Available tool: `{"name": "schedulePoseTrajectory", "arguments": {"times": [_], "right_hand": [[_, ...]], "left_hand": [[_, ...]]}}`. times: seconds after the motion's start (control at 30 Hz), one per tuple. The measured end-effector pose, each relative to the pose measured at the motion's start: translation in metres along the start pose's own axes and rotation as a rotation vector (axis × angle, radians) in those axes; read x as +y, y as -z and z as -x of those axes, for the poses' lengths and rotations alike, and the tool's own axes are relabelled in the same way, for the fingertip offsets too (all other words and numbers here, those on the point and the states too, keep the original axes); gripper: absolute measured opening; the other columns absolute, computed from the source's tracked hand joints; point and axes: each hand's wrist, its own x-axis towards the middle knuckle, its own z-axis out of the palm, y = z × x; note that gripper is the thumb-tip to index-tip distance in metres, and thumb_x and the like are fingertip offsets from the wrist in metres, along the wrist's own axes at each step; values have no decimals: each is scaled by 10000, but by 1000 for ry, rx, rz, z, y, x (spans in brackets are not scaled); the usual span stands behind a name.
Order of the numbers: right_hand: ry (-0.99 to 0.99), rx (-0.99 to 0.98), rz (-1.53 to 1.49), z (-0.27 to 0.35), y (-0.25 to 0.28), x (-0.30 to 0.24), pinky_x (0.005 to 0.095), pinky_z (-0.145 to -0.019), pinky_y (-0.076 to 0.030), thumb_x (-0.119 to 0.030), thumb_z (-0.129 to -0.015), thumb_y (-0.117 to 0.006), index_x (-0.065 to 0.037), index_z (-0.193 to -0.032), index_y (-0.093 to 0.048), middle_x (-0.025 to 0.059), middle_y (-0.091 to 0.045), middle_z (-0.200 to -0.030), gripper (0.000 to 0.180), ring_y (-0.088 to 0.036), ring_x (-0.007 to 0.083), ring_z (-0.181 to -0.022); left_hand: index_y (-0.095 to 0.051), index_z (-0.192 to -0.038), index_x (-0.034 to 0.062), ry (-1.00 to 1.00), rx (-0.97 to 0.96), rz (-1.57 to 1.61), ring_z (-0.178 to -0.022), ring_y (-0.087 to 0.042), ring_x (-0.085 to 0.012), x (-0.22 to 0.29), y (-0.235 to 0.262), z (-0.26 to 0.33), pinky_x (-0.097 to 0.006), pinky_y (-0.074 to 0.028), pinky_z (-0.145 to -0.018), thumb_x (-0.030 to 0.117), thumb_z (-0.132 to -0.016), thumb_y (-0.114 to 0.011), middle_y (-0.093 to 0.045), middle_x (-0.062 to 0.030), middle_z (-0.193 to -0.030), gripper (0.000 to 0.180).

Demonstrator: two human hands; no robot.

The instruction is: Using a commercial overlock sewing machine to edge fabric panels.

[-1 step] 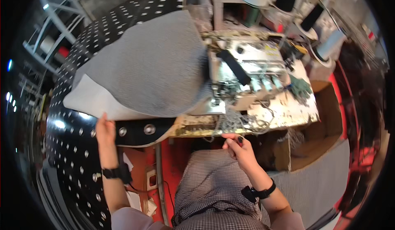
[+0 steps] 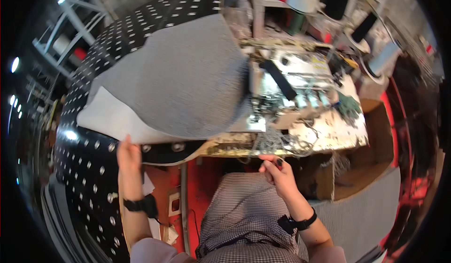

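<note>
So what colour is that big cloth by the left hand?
Grey cloth, paler underside; seen in the head view, left hand at its edge.

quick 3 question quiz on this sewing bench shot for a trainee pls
1. True or false: the left hand rests at the near edge of the grey fabric.
2. Which lies to the right of the fabric: A) the sewing machine B) a bucket C) a ladder?
3. What does the right hand hover over?

Key: 1 true; 2 A; 3 the checked cloth on the lap, just below the machine's worn table edge.
</note>
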Motion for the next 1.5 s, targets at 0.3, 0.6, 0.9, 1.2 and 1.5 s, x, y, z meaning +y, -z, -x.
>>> {"name": "schedulePoseTrajectory", "arguments": {"times": [0.3,0.6,0.9,1.2,1.5], "right_hand": [[240,-126,200,20,-62,-15,175,-514,-346,-27,-867,-482,-4,-1127,-517,28,-574,-750,264,-406,27,-529],[605,-308,992,24,-97,-36,299,-560,-481,-195,-793,-623,-73,-987,-628,133,-637,-838,229,-614,229,-635],[573,-450,1294,36,-98,-37,323,-544,-490,-308,-766,-639,-82,-918,-664,95,-640,-719,274,-622,225,-613],[607,-993,1261,30,-177,6,364,-581,-489,-332,-772,-603,-82,-1009,-595,104,-614,-841,345,-607,278,-725],[331,-773,680,32,-121,14,292,-654,-473,-87,-820,-573,-34,-941,-599,86,-628,-882,135,-608,199,-783]], "left_hand": [[-316,-1296,54,-214,374,-479,-1153,-445,-285,66,110,265,-383,-363,-923,439,-888,-414,-447,-207,-1238,570],[-370,-1292,-3,-445,255,-752,-1272,-300,-237,134,117,163,-407,-195,-1047,418,-867,-472,-268,-135,-1394,606],[-302,-1307,-47,-341,-289,-1622,-1311,-176,-361,50,25,74,-428,-122,-1067,259,-845,-520,-221,-237,-1394,595],[-454,-1232,28,-176,-969,-1392,-1241,-351,-284,71,13,161,-387,-278,-1016,196,-785,-610,-396,-166,-1316,501],[-498,-1025,-24,53,692,-960,-670,-571,-177,231,239,85,-247,-478,-554,283,-835,-583,-566,-103,-769,371]]}}
